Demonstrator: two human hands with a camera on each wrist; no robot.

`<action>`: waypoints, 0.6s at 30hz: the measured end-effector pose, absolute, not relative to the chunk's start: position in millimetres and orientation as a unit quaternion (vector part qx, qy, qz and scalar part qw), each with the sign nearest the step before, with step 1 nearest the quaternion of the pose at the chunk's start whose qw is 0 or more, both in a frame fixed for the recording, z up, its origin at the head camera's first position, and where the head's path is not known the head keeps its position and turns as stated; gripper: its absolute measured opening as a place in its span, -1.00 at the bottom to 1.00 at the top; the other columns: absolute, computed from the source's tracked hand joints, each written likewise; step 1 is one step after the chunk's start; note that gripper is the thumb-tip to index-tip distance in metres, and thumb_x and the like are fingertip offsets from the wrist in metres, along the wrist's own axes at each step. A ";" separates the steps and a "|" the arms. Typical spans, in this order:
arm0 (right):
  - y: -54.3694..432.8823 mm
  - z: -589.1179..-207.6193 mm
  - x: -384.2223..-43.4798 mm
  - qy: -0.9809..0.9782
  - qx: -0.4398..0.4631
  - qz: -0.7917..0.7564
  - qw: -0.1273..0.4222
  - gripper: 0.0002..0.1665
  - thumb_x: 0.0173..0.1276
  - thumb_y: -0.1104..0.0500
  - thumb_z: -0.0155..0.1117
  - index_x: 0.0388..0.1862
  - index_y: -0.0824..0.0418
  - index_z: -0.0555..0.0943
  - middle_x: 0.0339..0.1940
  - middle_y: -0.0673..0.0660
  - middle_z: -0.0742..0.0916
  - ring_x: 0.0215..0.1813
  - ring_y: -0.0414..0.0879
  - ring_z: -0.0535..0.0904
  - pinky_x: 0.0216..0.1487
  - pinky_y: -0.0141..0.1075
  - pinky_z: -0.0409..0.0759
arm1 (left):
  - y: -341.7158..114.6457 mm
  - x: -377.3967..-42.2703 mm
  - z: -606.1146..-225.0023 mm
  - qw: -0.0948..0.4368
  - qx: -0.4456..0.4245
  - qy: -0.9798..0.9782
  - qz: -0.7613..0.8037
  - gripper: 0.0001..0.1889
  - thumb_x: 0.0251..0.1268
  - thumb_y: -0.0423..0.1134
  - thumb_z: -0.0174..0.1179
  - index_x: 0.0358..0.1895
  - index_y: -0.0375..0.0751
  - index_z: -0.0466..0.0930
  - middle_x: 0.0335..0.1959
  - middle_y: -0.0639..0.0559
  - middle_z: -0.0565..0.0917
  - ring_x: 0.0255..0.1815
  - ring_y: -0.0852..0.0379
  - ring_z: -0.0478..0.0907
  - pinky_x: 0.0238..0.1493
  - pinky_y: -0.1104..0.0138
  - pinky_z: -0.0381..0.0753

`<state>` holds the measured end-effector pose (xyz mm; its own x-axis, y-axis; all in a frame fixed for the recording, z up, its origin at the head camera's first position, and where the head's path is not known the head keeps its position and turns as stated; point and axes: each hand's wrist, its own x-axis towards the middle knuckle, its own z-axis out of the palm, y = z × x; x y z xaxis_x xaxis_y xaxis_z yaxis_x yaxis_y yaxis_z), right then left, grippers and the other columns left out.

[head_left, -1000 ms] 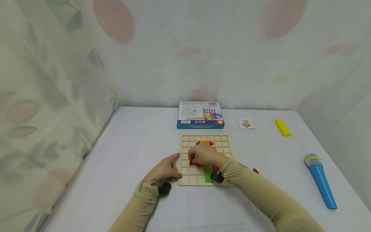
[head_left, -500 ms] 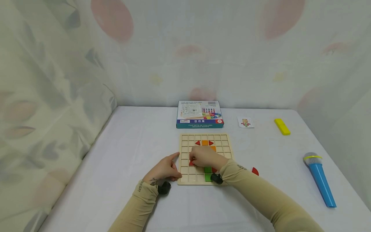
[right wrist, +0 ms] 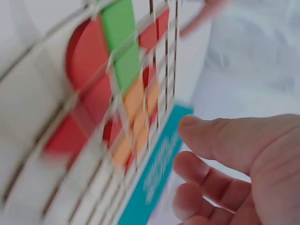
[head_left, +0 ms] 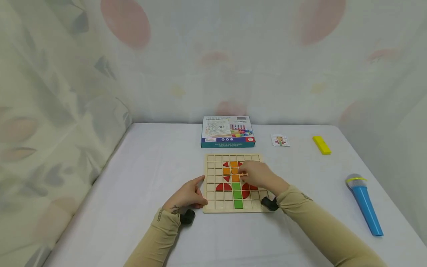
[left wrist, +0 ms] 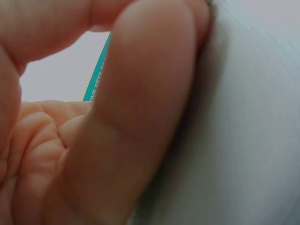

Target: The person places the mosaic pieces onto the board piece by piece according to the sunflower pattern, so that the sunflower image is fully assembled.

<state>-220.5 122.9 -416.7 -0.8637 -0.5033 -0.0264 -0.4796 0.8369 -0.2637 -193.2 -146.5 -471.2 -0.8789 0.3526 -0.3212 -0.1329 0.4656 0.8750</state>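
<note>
A wooden grid board lies on the table with coloured pieces in its cells. Green squares form a column, with orange pieces above it. Red curved pieces lie left of the green column, and more red pieces lie to its right. My left hand touches the board's left edge with index finger and thumb. Over the board's right half hovers my right hand, covering some cells. The right wrist view shows its thumb apart from the loosely bent fingers, with nothing between them.
Behind the board sits a boxed bead set. A small picture card and a yellow block lie to the back right. A blue toy microphone is on the far right of the table.
My right hand has moved from the red pieces on the board's left to its right side, uncovering the middle pieces. The loose red piece right of the board is now out of sight. The left hand stays put.
</note>
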 end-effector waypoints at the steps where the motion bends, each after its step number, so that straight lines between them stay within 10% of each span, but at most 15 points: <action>1: 134.0 -414.6 -219.1 0.962 -0.240 -0.124 0.046 -0.77 0.20 0.14 0.30 -0.16 0.15 0.68 -0.20 0.03 0.68 -0.15 -0.08 0.57 -0.15 -0.17 0.55 | -146.7 -193.1 -471.5 0.237 0.067 0.822 0.513 0.05 -0.17 -0.45 0.40 0.46 -0.20 -0.05 -0.63 -0.02 0.53 -0.70 0.20 0.48 -0.61 0.39 0.53; 18: 257.0 -436.5 -172.6 0.975 -0.059 -0.163 0.141 -0.65 0.15 0.15 0.29 -0.10 0.31 0.61 -0.24 0.14 0.65 -0.27 -0.04 0.51 -0.27 -0.13 0.53 | -148.5 -196.9 -474.5 0.233 0.090 0.837 0.486 0.04 -0.14 -0.41 0.39 0.46 -0.21 -0.06 -0.65 -0.02 0.55 -0.70 0.19 0.49 -0.61 0.38 0.48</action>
<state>-172.6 257.0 -436.5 -0.9531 -0.1605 -0.2565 -0.0686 0.9402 -0.3336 -196.9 -148.5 -474.5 -0.8750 0.3774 -0.3033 -0.0760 0.5115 0.8559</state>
